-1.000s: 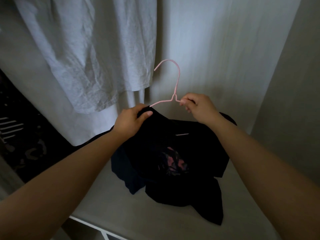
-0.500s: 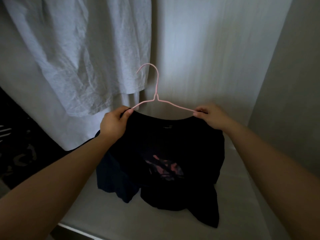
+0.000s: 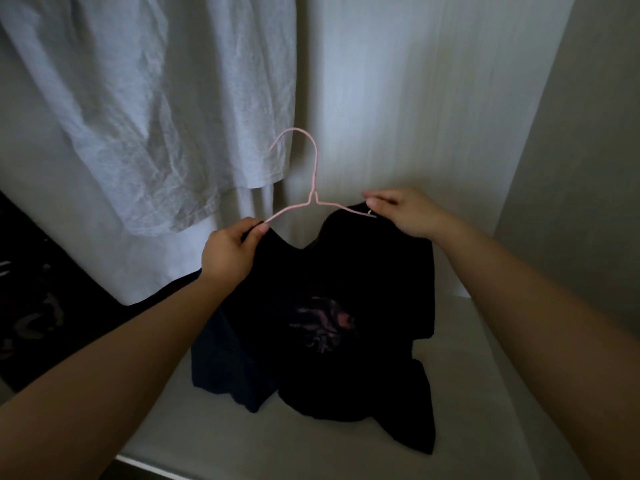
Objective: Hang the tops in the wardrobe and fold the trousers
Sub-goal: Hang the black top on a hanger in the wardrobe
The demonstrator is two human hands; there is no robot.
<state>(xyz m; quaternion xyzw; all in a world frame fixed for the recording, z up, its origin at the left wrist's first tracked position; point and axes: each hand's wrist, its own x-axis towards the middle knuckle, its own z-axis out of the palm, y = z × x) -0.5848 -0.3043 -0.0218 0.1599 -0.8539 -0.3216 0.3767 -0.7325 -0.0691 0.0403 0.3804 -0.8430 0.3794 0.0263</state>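
right hand is now pinching the black top collar instead of its shoulder, left hand fingers gripping cloth over the pink hanger arm above the wardrobe shelf; seating nearly done.

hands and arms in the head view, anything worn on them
Nothing worn that shows: the left hand and right hand are bare, with no gloves, rings or watch visible. Both forearms are uncovered up to the frame edge, with no sleeve in view. Fingernails look short and unpainted, though the light is dim.
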